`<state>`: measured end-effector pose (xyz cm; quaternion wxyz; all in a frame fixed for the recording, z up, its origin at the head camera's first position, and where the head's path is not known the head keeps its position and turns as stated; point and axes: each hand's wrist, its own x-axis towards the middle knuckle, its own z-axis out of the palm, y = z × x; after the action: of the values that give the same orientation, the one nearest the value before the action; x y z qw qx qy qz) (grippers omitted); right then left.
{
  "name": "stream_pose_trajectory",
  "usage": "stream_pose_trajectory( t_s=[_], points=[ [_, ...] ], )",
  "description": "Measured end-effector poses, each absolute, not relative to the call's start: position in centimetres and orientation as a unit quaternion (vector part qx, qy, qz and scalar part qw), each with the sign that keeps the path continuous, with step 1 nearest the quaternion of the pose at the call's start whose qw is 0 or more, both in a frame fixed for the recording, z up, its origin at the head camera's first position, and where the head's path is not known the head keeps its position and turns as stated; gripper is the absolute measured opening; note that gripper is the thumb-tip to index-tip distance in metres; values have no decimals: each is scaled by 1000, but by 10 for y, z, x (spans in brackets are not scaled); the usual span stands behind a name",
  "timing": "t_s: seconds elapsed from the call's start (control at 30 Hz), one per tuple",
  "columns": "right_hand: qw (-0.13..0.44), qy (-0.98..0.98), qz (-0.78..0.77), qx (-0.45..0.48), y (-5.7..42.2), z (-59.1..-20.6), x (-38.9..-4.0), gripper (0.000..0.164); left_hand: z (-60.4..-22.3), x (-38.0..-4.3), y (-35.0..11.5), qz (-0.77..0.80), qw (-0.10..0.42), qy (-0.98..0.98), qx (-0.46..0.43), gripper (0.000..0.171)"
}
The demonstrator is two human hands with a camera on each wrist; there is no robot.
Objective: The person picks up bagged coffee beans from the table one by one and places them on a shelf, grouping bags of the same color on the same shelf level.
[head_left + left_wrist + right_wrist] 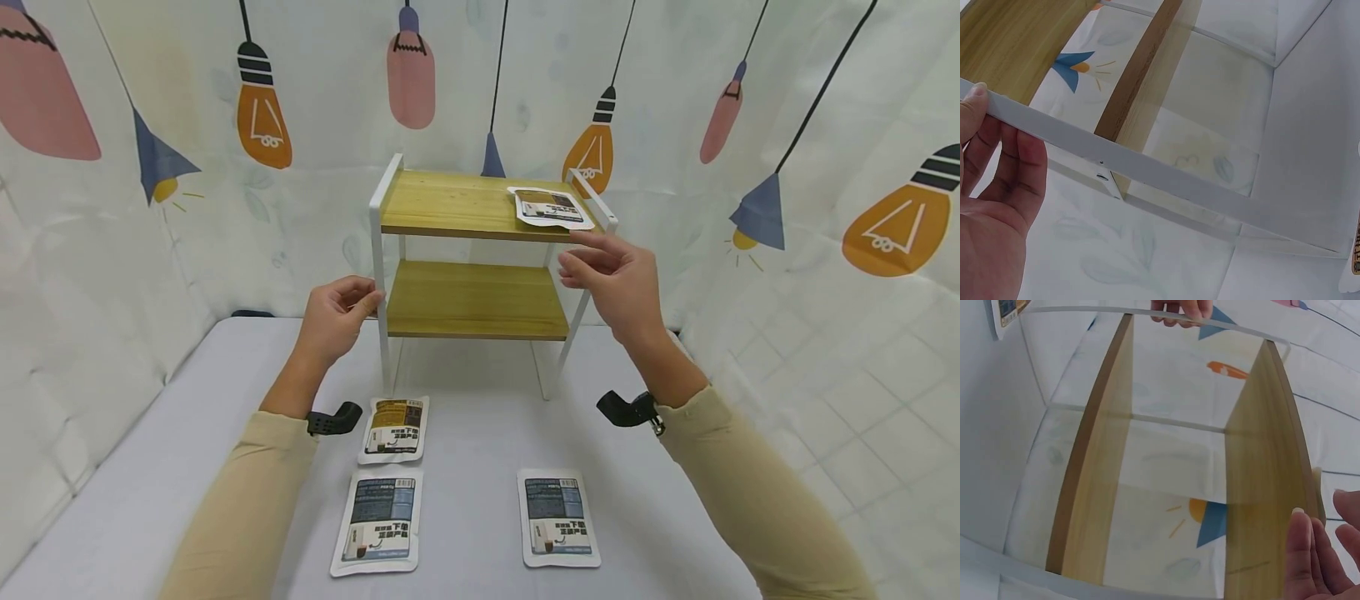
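A small two-tier shelf rack (477,300) with white legs and wooden boards stands on the table. My left hand (339,315) pinches its left front leg (1166,178), thumb on one side and fingers on the other. On the right of the top board (450,204) lies a flat white pouch (552,208) with a brown and dark label. Just in front of that pouch is my right hand (611,275), fingers loosely bent with nothing between them. In the right wrist view its fingertips are right at the top board's front edge, and a sliver of the pouch shows beyond.
Three more pouches lie on the white tabletop (465,500): a brown-labelled pouch (394,429) before the rack, a blue-labelled pouch (378,522) nearer me, and another blue-labelled pouch (558,518) to the right. The rack's lower board (476,300) is bare. Printed curtains (322,208) surround the table.
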<state>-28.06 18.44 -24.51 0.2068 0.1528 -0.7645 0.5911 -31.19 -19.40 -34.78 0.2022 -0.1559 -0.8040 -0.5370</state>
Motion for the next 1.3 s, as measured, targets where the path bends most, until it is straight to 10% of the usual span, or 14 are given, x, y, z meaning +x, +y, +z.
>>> stream_pose_trajectory(
  t_s=[1.3],
  points=[
    [166, -782, 582, 148, 189, -324, -255, 47, -346, -310, -192, -534, 206, -805, -156, 31]
  ],
)
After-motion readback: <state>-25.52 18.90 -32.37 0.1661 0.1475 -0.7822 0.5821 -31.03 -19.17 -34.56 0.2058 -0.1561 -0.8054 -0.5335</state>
